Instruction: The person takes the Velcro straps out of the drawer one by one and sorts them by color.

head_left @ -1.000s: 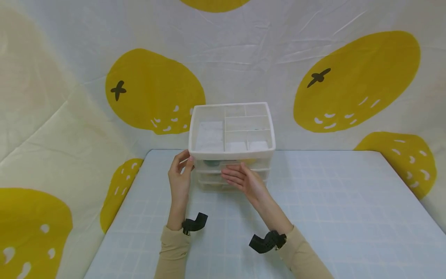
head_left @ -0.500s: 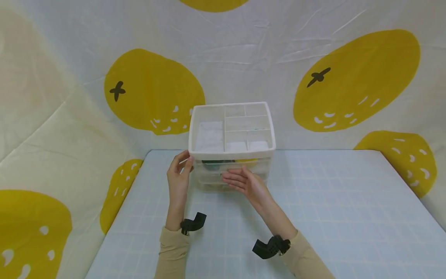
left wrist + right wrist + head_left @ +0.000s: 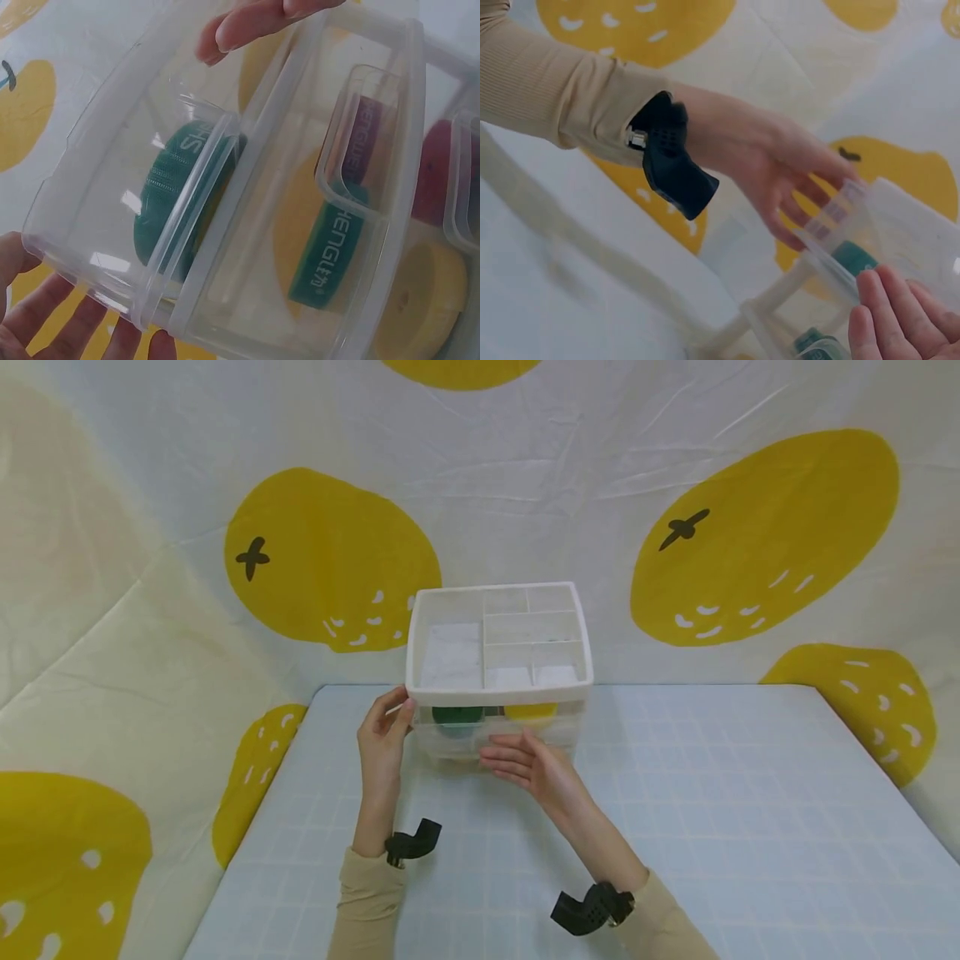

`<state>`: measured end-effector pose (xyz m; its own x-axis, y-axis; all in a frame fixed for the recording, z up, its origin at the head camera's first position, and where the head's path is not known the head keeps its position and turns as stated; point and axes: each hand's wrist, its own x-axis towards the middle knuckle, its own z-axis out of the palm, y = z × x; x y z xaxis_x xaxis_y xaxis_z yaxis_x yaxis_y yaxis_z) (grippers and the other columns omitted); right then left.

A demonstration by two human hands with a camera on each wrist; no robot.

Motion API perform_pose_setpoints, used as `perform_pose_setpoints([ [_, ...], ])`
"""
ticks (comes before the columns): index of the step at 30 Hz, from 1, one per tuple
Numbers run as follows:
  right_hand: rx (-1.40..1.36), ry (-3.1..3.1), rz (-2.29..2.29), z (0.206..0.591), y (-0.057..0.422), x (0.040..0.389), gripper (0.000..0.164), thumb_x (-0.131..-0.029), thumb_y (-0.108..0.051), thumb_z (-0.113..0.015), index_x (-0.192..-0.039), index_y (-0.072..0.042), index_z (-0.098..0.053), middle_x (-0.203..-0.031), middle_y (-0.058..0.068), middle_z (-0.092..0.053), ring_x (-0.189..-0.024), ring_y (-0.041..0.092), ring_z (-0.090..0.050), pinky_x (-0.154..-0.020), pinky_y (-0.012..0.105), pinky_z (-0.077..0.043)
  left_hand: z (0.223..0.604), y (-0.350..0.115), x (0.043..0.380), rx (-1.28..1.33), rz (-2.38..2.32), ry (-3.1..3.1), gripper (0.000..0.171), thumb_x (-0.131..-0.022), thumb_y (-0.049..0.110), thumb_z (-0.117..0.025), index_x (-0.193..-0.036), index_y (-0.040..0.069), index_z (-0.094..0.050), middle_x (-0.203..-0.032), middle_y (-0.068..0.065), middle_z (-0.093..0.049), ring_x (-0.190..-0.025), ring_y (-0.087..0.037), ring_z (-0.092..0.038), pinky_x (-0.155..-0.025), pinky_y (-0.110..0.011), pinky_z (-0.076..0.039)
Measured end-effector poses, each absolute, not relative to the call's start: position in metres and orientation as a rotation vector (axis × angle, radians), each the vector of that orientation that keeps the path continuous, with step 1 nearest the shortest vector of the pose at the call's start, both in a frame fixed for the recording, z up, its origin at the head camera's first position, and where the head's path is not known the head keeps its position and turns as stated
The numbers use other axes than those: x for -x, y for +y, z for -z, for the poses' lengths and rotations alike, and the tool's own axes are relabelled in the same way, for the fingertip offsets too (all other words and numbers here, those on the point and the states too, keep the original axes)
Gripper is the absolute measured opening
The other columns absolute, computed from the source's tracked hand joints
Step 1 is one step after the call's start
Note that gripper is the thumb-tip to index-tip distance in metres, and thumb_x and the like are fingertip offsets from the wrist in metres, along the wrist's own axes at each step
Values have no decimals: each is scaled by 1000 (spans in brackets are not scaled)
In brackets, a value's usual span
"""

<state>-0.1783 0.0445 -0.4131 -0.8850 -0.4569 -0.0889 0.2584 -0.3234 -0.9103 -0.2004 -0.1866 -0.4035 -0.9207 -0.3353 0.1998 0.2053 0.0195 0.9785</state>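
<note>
A: Status? Drawer organizer [image 3: 498, 672] sits at 12 o'clock on the counter [image 3: 712, 793], against the lemon-print backdrop [image 3: 330, 560].

B: Top drawer [image 3: 495, 735] is part-way out. Right hand [image 3: 528, 764] is on its front, fingers [image 3: 889, 311] nearly straight, touching the clear wall, not wrapped round it. Left hand [image 3: 381, 739] braces the frame's 9 o'clock corner, fingers [image 3: 67, 330] spread loosely.

A: Contents?

B: Green tape roll [image 3: 187, 195] and yellow roll [image 3: 531, 711] inside.

A: Advice: pull straight toward 6, level, brace firmly so the unit doesn't slide.
</note>
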Motion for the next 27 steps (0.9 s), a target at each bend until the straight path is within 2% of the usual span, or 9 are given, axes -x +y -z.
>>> perform_pose_setpoints([
  [9, 218, 1450, 2228, 413, 46, 168, 60, -106, -38, -26, -138, 10, -42, -111, 0, -72, -105, 12, -68, -95, 27, -54, 405, -191, 202, -102, 1953, -1974, 35, -90, 34, -67, -121, 18, -64, -118, 5, -61, -104, -16, -60, -86, -19, -54],
  [17, 300, 1426, 2200, 417, 53, 157, 60, -106, -39, -27, -140, 10, -40, -109, -2, -73, -106, 12, -68, -96, 27, -54, 406, -193, 202, -64, 1967, -1970, 36, -90, 33, -66, -122, 17, -63, -118, 5, -61, -105, -16, -60, -96, -34, -54],
  [24, 377, 1459, 2130, 419, 56, 151, 58, -107, -37, -25, -141, 7, -39, -112, -3, -72, -108, 12, -67, -97, 27, -53, 406, -194, 203, -45, 1968, -1949, 34, -90, 29, -67, -121, 14, -64, -114, 6, -62, -107, -28, -60, -86, -21, -56],
  [27, 379, 1476, 2102, 420, 57, 147, 58, -106, -38, -26, -142, 7, -39, -114, -1, -71, -109, 13, -66, -97, 27, -52, 406, -195, 203, -46, 1965, -1947, 35, -90, 30, -68, -120, 14, -64, -113, 6, -62, -108, -31, -60, -86, -22, -56],
])
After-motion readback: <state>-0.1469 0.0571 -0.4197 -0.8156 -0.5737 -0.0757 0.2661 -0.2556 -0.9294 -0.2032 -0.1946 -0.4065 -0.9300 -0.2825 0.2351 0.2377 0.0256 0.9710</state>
